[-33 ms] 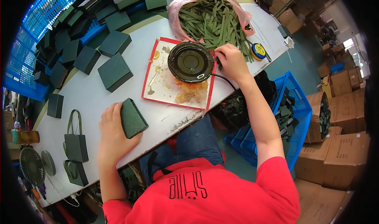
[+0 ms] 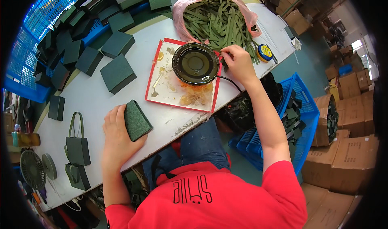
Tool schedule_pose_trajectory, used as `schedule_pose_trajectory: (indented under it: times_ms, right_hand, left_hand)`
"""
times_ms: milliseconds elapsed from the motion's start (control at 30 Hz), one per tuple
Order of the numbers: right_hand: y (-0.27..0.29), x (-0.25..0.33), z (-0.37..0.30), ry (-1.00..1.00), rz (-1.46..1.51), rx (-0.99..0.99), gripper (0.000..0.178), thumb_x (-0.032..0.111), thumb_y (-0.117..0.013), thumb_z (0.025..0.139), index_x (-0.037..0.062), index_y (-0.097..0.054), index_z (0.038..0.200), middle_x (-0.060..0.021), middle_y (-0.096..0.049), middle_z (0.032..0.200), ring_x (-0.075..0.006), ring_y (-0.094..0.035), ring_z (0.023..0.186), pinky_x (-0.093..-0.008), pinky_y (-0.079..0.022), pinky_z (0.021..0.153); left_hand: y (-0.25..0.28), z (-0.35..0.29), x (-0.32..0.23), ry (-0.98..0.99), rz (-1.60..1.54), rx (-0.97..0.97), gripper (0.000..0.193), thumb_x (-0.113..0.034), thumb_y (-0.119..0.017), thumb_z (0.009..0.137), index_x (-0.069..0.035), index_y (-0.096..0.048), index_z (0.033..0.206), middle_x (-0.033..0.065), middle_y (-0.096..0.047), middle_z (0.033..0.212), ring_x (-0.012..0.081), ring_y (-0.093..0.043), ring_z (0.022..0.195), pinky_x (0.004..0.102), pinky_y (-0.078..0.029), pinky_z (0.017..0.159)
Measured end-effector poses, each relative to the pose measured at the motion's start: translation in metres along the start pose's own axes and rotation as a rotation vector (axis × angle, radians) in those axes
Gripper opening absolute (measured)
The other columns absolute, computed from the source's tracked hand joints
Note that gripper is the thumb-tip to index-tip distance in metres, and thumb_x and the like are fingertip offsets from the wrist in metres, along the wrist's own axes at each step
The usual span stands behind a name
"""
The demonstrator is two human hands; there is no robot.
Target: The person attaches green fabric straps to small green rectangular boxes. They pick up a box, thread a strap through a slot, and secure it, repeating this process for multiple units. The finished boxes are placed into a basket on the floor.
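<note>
My left hand (image 2: 121, 134) is closed round a small dark green box (image 2: 137, 120), thumb along its near edge and fingers along its left side. The box is held at the near side of the white table. Over to the right, my right hand (image 2: 239, 63) has its thumb and fingertips pinched together beside the rim of a round black pot (image 2: 195, 63) of dark, shiny liquid. Whatever lies between those fingertips is too small to make out. Under the pot is a white, red-edged tray (image 2: 161, 83) stained with amber drips.
Green strips (image 2: 220, 21) spill from a pink plastic bag (image 2: 247, 15) behind the pot. Several green boxes (image 2: 118, 73) lie at the far left by a blue crate (image 2: 28, 67). Two small handled bags (image 2: 77, 150) and a fan (image 2: 33, 169) are at left. A cable (image 2: 230, 80) leaves the pot.
My left hand and the green box have shifted very slightly to the right. My right hand stays beside the pot with almost no movement.
</note>
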State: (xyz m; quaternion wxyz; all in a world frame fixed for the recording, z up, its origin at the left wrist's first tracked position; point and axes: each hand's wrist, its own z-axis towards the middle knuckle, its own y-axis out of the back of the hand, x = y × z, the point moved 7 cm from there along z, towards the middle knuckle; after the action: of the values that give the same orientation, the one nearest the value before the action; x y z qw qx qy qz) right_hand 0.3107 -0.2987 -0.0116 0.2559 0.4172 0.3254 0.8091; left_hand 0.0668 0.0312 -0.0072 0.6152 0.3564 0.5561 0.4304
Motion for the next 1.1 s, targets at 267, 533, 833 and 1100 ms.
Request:
schedule_pose_trajectory:
  times_ms: [267, 533, 833, 1100]
  right_hand:
    - [0.03, -0.029, -0.009, -0.27, 0.642, -0.263, 0.011, 0.01, -0.059, 0.097, 0.0036, -0.059, 0.106, -0.005, -0.068, 0.116, -0.0081, -0.052, 0.078, -0.0227, -0.044, 0.079]
    - [0.056, 0.02, -0.043, -0.456, 0.983, -0.223, 0.012, 0.011, -0.056, 0.102, 0.0015, -0.052, 0.108, -0.0015, -0.054, 0.087, -0.0033, -0.038, 0.061, -0.0215, -0.031, 0.053]
    - [0.049, 0.074, -0.108, -0.584, 1.111, -0.085, 0.022, 0.012, -0.065, 0.099, -0.0048, -0.061, 0.114, -0.0052, -0.062, 0.085, -0.0098, -0.058, 0.064, -0.0247, -0.051, 0.061]
    - [-0.004, 0.089, -0.13, -0.747, 1.285, 0.062, 0.017, 0.014, -0.063, 0.101, -0.0008, -0.057, 0.107, -0.0029, -0.062, 0.083, -0.0049, -0.046, 0.058, -0.0214, -0.036, 0.052]
  left_hand:
    - [-0.003, 0.0, -0.002, 0.016, -0.01, -0.006, 0.091, -0.023, -0.083, 0.067, -0.002, -0.038, 0.144, 0.0188, -0.045, 0.138, 0.0389, -0.041, 0.129, 0.0508, -0.034, 0.107]
    - [-0.003, -0.001, 0.001, 0.034, -0.009, -0.001, 0.091, -0.024, -0.083, 0.067, -0.002, -0.039, 0.144, 0.0191, -0.045, 0.137, 0.0391, -0.042, 0.128, 0.0505, -0.034, 0.107]
    - [-0.003, -0.001, -0.001, 0.012, -0.005, -0.015, 0.091, -0.023, -0.083, 0.067, -0.002, -0.04, 0.143, 0.0188, -0.045, 0.136, 0.0386, -0.042, 0.128, 0.0503, -0.035, 0.106]
    - [-0.004, -0.003, -0.002, 0.037, -0.014, 0.055, 0.096, -0.019, -0.084, 0.062, -0.002, -0.038, 0.143, 0.0201, -0.043, 0.14, 0.0393, -0.041, 0.129, 0.0488, -0.033, 0.11]
